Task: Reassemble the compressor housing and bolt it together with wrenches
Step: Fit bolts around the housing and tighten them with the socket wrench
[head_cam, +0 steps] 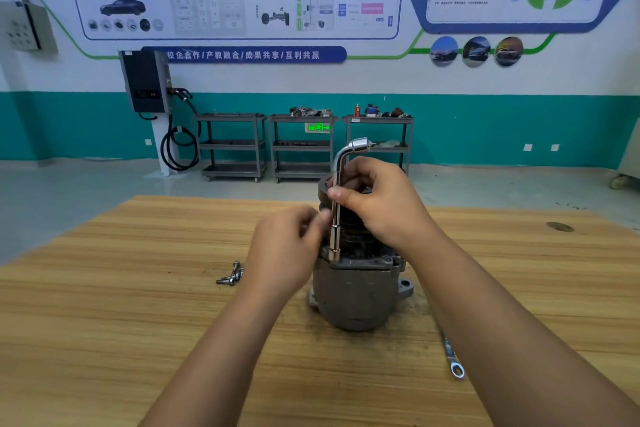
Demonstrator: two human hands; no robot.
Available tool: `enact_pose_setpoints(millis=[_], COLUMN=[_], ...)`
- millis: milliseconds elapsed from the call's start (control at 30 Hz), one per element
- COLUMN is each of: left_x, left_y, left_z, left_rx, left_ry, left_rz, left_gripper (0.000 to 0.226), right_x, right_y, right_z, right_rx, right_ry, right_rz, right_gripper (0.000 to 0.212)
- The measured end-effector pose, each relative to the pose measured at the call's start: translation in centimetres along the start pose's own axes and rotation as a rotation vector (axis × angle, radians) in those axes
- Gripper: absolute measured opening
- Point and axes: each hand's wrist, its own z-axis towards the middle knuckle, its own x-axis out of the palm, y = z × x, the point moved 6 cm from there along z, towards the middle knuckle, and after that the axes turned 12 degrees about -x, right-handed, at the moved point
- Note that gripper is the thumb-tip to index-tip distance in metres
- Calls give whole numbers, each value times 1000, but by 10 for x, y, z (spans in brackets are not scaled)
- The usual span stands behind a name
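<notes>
Posters cover the far wall above a teal band, with a wall charger (145, 80) and three metal carts (301, 149) below them. Nearer, a wooden table (138, 288) carries the job.

From where I stand, the compressor housing (353, 295) sits upright at the middle of the table, its wide body down, so the flange bolts face up where a tool can drop straight onto them. The right hand (377, 201) is closed around the upper shaft of an L-shaped socket wrench (334, 236). The tool stands vertical, its lower socket seated at the near-left edge of the flange and its bent end poking up above the knuckles. Held that way, I'd guess it is being spun like a screwdriver to run a bolt down.

The left hand (284, 246) hovers just left of the shaft with fingers curled, probably to steady it. It is blurred, so I cannot tell whether it grips anything or touches the shaft.

A few loose bolts (231, 276) lie on the table left of the housing, within easy reach of that hand. A ring spanner (452, 355) lies near and to the right, likely for final tightening. With bolts waiting, the bolting looks only partly done.
</notes>
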Motion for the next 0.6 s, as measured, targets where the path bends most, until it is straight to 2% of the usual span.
enact_pose_setpoints(millis=[100,167,200,300,467,533,600], left_x=[-34,-34,-27,-9,8,9,7], left_y=[-44,-75,-87,-107,-95,-95,-93], left_z=[-2,-2,0,8,22,24,25], left_rx=[189,275,284,242,56,33,24], left_ry=[-111,-84,-52,-59,-71,-135,-219], left_rz=[-174,-227,-196,-101,-181,-229,-335], left_gripper=[24,37,37,34,32,33,44], right_x=[0,-1,-2,-3,-4,-4,-5], right_y=[0,5,9,15,5,2,1], right_z=[0,0,0,1,3,3,3], right_rx=[7,-14,-43,-92,-44,-19,2], right_ry=[7,11,11,33,60,64,45], right_rz=[-31,-110,-165,-329,-341,-314,-292], right_gripper=[15,11,15,39,39,36,37])
